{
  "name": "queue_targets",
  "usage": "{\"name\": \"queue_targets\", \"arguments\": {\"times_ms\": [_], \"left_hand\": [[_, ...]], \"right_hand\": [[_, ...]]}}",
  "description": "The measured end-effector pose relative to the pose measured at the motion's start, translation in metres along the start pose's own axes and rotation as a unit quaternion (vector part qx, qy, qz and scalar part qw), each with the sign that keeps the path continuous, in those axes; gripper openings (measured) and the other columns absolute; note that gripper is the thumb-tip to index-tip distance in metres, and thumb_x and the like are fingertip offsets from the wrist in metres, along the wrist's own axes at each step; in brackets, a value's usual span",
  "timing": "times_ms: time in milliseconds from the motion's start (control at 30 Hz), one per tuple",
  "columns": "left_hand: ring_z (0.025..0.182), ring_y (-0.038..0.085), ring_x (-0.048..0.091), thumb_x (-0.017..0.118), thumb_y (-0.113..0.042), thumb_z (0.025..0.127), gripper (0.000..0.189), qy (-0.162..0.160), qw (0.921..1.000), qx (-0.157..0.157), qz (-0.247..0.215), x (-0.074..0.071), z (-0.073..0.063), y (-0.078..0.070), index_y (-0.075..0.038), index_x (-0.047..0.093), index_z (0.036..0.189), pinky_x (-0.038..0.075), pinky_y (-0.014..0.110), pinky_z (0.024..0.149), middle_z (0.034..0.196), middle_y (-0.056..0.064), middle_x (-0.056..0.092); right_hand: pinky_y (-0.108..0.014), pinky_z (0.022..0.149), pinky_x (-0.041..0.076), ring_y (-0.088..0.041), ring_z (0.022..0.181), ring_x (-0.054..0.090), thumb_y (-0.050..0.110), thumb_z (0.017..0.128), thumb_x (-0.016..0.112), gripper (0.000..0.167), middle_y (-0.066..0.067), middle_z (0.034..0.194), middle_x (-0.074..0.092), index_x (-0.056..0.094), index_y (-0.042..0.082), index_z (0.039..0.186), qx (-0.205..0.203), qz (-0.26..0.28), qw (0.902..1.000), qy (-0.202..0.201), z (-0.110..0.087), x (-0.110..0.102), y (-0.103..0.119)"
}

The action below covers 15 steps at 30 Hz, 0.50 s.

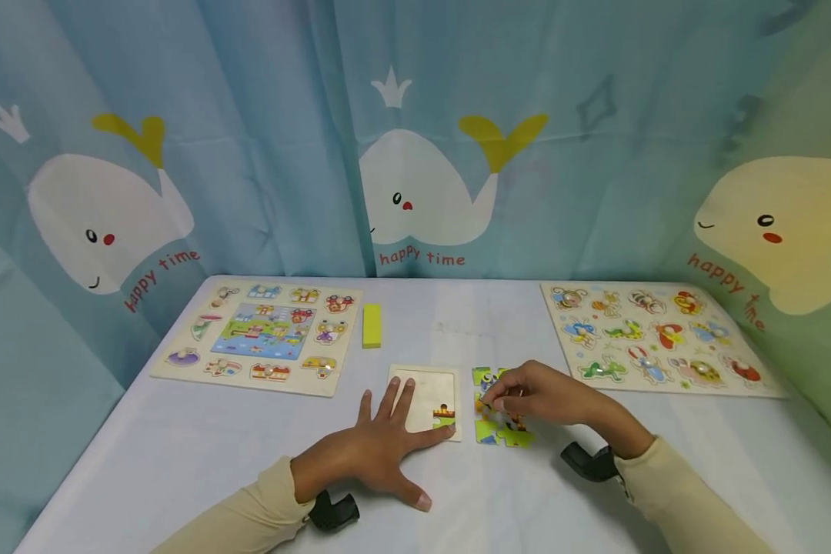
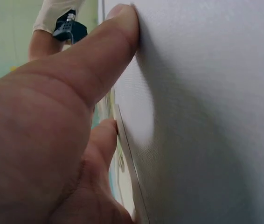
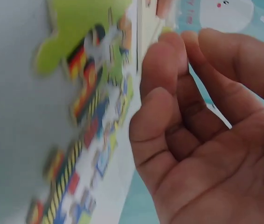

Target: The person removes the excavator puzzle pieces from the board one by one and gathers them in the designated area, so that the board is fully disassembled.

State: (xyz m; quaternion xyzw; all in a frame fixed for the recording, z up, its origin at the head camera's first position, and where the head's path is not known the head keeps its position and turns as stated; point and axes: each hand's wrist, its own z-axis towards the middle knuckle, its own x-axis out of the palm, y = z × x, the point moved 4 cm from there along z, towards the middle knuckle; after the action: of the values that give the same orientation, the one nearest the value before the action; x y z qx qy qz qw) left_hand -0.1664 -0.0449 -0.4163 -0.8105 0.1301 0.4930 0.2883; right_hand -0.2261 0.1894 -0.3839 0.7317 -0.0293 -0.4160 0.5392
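Observation:
My left hand (image 1: 381, 454) lies spread with straight fingers on the wooden puzzle tray (image 1: 422, 368), its fingertips on the frame and near the lower right corner. One jigsaw piece (image 1: 444, 413) with a green and red-brown picture sits in that corner. Above the loose jigsaw pieces (image 1: 486, 432) right of the tray, my right hand (image 1: 543, 396) bends its fingers, thumb and forefinger tips close together. In the right wrist view those pieces (image 3: 71, 42) lie beside the curled fingers (image 3: 153, 112). Whether a piece is between the fingertips is hidden.
A vehicle peg puzzle board (image 1: 349, 308) lies at the back left, and an insect peg puzzle board (image 1: 637, 392) at the back right. Between them, behind the tray, is a yellow block (image 1: 372, 326). A whale-print curtain (image 1: 277, 192) encloses the white table (image 1: 471, 492).

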Motion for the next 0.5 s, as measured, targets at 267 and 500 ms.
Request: {"name": "queue_targets", "arguments": {"times_ms": [267, 500], "left_hand": [[0.144, 0.037, -0.017, 0.068, -0.065, 0.079, 0.081, -0.034, 0.9984, 0.044, 0.012, -0.002, 0.001, -0.005, -0.043, 0.035, 0.150, -0.003, 0.068, 0.106, 0.161, 0.018, -0.005], [0.143, 0.035, -0.020, 0.061, -0.071, 0.080, 0.086, -0.034, 0.9957, 0.079, 0.035, 0.000, 0.005, -0.010, -0.041, 0.026, 0.153, -0.005, 0.068, 0.105, 0.160, 0.015, -0.014]], "right_hand": [[-0.025, 0.060, 0.048, -0.014, 0.068, 0.059, 0.001, 0.095, 0.057, 0.021, -0.010, 0.102, 0.070, 0.069, -0.003, 0.112, 0.013, 0.006, 0.9998, -0.015, 0.026, 0.016, 0.006], [-0.027, 0.066, 0.050, -0.016, 0.079, 0.061, 0.001, 0.096, 0.055, 0.022, -0.010, 0.110, 0.069, 0.069, -0.002, 0.113, 0.002, 0.013, 0.9999, -0.008, 0.038, 0.024, 0.007]]}}
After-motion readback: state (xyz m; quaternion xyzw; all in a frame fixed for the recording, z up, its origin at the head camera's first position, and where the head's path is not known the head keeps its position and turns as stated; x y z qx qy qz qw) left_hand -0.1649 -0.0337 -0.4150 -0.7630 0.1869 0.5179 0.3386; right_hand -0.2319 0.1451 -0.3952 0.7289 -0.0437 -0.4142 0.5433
